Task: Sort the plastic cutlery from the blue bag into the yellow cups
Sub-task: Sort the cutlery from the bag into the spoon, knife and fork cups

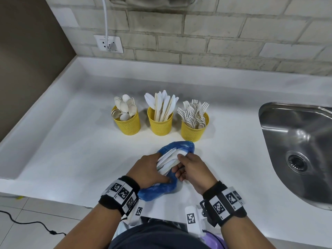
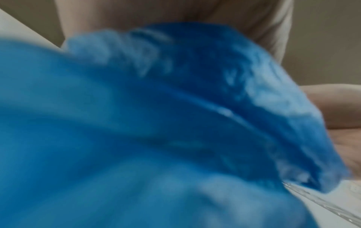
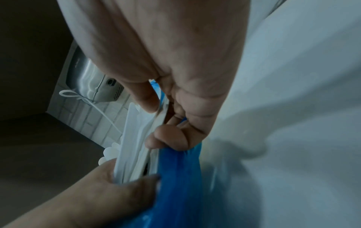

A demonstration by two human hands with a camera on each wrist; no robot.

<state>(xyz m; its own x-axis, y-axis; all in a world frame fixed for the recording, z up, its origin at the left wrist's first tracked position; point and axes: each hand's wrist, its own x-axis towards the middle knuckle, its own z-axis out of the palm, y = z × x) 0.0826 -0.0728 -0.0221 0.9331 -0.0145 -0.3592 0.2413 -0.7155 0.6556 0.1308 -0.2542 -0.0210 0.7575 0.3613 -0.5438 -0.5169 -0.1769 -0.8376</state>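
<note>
A crumpled blue bag holds white cutlery near three filled yellow cups.

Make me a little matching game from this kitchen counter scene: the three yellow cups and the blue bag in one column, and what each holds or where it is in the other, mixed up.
Column one:
1. left yellow cup
2. middle yellow cup
3. right yellow cup
4. blue bag

Column two:
A. forks
B. gripped by both hands, white cutlery showing at its mouth
C. spoons
D. knives

Pairs: 1-C, 2-D, 3-A, 4-B. The left hand and right hand both grip the bag near the counter's front edge.
</note>
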